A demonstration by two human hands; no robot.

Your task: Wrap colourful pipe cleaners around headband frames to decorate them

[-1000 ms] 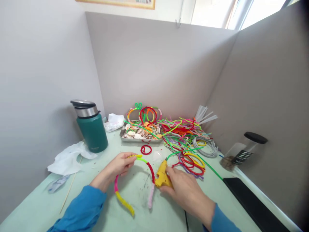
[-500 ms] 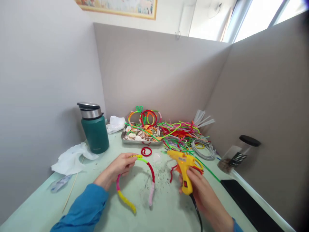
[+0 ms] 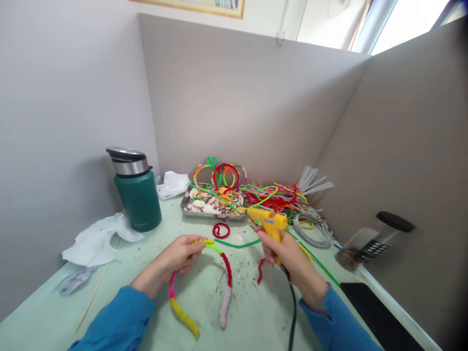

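My left hand (image 3: 183, 254) is closed, pinching a headband (image 3: 227, 270) near its top, where a yellow end of pipe cleaner sticks out. The headband is wrapped in bands of pink, yellow, green, red and pale pink, and its two ends point toward me. In my right hand (image 3: 281, 251) is a yellow hot glue gun (image 3: 268, 220), its nozzle turned left and held above the table, apart from the headband. A black cord (image 3: 293, 312) trails from its handle. Ahead of the headband lies a red pipe cleaner spiral (image 3: 221, 230).
A metal tray (image 3: 215, 216) of shells stands at the back, with decorated hoops behind it. Right of it are heaped pipe cleaners (image 3: 278, 195), a grey wire coil (image 3: 312, 230) and clear glue sticks (image 3: 314, 180). A green bottle (image 3: 137, 200), tissue (image 3: 95, 241), jar (image 3: 380, 239) and black phone-like slab (image 3: 380, 312) flank the sides.
My right hand has raised the glue gun, moving it away from me and slightly left. A green pipe cleaner now shows across the middle. My left hand keeps its hold on the headband.
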